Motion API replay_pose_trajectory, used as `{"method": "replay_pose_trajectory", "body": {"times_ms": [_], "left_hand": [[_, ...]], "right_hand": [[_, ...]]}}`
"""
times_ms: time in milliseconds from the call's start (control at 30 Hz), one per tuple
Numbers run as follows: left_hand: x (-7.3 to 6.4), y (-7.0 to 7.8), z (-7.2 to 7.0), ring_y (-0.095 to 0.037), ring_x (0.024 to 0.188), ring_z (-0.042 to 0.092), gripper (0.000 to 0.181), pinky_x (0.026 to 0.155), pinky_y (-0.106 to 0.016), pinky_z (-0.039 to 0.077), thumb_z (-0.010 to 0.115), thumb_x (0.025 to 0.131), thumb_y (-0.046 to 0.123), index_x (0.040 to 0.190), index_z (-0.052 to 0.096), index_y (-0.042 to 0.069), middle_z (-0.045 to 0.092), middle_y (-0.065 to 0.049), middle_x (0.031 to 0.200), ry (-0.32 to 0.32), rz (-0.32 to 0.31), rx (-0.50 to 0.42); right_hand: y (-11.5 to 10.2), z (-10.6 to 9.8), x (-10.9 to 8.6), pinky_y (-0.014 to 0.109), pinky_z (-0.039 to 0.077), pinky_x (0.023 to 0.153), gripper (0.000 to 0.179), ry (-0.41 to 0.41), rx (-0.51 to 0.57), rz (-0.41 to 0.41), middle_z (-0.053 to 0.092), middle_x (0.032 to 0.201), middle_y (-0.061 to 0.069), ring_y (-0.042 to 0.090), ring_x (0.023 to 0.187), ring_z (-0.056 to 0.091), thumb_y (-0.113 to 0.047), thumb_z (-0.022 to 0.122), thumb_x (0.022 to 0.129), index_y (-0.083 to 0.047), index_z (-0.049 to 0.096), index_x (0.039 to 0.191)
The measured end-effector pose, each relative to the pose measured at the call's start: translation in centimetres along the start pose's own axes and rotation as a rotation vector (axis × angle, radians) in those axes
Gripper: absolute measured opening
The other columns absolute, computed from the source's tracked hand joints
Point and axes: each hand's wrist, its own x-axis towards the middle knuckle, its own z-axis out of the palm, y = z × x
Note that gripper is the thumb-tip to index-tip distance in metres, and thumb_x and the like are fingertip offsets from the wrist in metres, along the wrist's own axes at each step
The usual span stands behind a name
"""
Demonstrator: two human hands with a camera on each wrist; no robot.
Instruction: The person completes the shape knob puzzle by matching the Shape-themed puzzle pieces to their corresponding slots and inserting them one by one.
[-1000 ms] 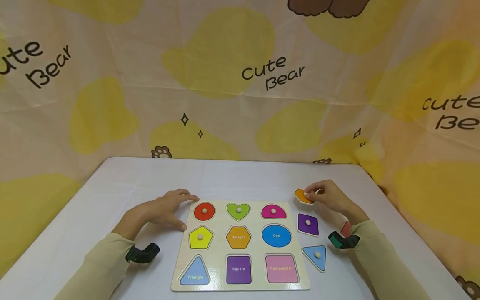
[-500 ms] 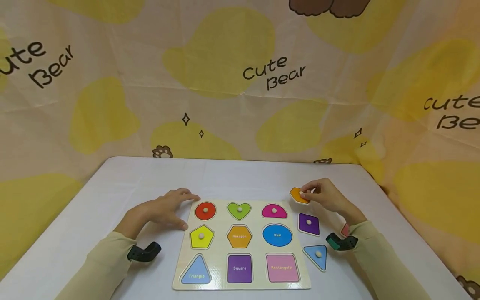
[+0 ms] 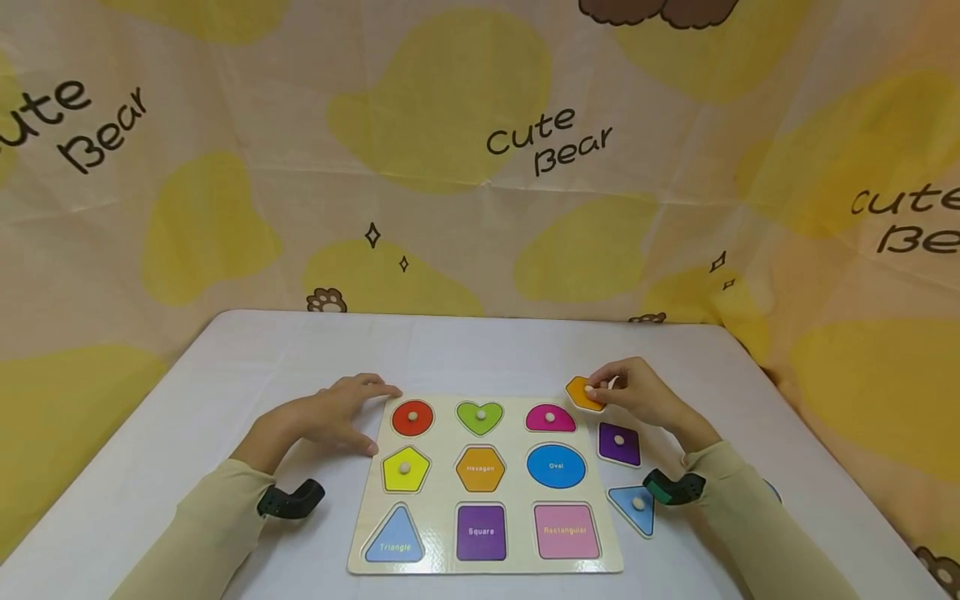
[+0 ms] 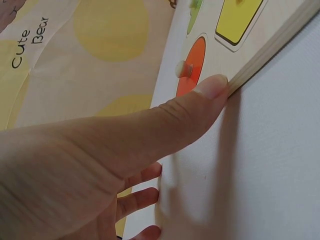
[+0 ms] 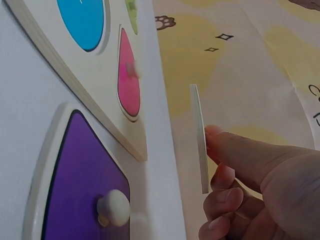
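My right hand [image 3: 637, 396] pinches an orange hexagon puzzle piece [image 3: 579, 392] by its small white knob. In the right wrist view this piece [image 5: 200, 140] shows edge-on, raised over the table. It hangs by the far right corner of a wooden shape puzzle board [image 3: 441, 533]. My left hand [image 3: 326, 417] lies at the board's far left corner with fingers spread. Its thumb [image 4: 212, 87] touches the board's side edge in the left wrist view. A matching orange hexagon recess [image 3: 481, 468] sits mid-board. The red circle, green heart, magenta semicircle and yellow pentagon pieces sit in their recesses.
Right of the board lie a purple square piece [image 3: 618, 443] and a light blue triangle piece [image 3: 633, 510]. A blue edge [image 3: 774, 492] peeks out beyond the right sleeve [image 3: 750, 508]. A patterned cloth backdrop [image 3: 480, 217] stands behind the white table [image 3: 465, 346].
My right hand has moved left with the orange hexagon piece, toward the board's far right corner. The reddish piece by the right wrist is now covered. My left hand stays in place.
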Motion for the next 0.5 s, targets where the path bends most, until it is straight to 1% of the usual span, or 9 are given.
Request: {"method": "replay_pose_trajectory", "body": {"times_ms": [267,500], "left_hand": [[0.0,0.0,0.0,-0.047,0.144,0.035,0.086,0.107,-0.081,0.03,0.09,0.072,0.041,0.147,0.051,0.027,0.04,-0.019,0.157,-0.008,0.002,-0.002],[0.0,0.0,-0.1,-0.047,0.144,0.035,0.086,0.107,-0.08,0.032,0.089,0.072,0.042,0.148,0.051,0.026,0.04,-0.02,0.157,-0.007,0.004,0.005]], "right_hand": [[-0.3,0.6,0.0,0.017,0.043,0.055,0.017,-0.003,-0.006,0.002,0.068,0.088,0.011,0.018,0.072,0.049,-0.014,0.075,0.092,0.0,0.077,0.101],[-1.1,1.0,0.0,0.018,0.041,0.055,0.015,-0.013,-0.013,-0.037,0.067,0.085,0.008,0.017,0.069,0.048,-0.014,0.076,0.091,-0.001,0.077,0.099]]}}
